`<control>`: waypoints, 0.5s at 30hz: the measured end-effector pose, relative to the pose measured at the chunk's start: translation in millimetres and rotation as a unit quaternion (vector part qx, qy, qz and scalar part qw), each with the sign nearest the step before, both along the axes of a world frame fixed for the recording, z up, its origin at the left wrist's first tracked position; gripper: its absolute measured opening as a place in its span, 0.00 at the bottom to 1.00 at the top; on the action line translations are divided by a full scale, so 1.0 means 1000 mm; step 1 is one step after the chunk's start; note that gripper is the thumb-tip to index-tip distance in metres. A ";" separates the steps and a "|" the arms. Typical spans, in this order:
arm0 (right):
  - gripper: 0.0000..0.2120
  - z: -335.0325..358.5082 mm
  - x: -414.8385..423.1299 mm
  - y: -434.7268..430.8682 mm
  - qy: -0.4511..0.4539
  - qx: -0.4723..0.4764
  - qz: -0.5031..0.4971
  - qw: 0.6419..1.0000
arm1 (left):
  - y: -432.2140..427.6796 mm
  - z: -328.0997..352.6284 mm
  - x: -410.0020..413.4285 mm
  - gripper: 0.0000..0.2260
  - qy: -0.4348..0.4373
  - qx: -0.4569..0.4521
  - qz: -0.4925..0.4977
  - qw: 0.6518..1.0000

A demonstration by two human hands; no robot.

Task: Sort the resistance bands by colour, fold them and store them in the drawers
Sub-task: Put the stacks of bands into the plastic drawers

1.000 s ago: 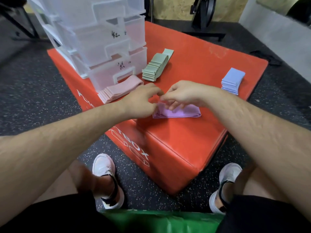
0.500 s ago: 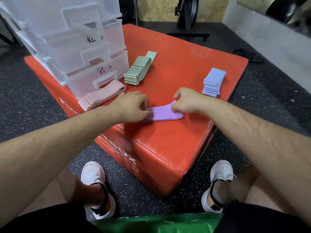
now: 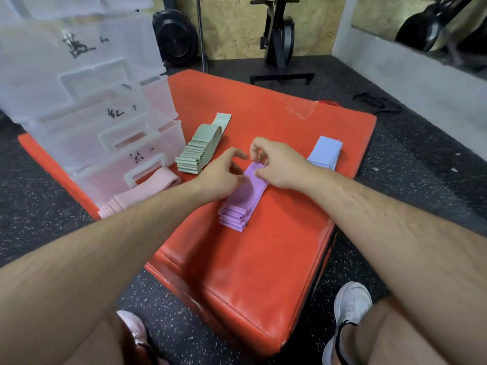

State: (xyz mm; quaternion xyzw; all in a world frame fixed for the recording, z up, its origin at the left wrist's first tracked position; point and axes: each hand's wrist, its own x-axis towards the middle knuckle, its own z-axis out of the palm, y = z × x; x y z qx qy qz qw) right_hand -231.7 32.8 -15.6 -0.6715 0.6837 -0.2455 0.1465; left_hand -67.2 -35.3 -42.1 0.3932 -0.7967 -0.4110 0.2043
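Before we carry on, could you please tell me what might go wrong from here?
The purple stack is fanned at its near end while the right hand pinches and the left hand touches only the far end: lifting could spill it. The pink stack lies before the bottom drawer at the box edge; opening might push it off.

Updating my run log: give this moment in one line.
left hand: holds purple bands; right hand: pinches their far end; stack: on red box

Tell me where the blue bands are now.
In the head view, the blue bands sit stacked on the red box near its right edge, just right of the right hand that pinches the purple bands.
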 end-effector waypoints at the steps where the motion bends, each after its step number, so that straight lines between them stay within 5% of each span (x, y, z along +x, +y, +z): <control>1: 0.13 -0.001 -0.004 -0.006 0.003 -0.008 0.001 1.000 | -0.005 -0.001 -0.005 0.16 -0.003 -0.004 0.004 1.000; 8: 0.08 -0.018 -0.016 -0.030 0.122 0.081 0.042 0.988 | -0.027 -0.008 -0.014 0.07 -0.162 -0.129 -0.048 0.977; 15: 0.07 -0.009 -0.010 -0.052 0.089 0.062 0.018 0.994 | -0.046 0.021 0.010 0.10 -0.151 -0.201 0.009 0.968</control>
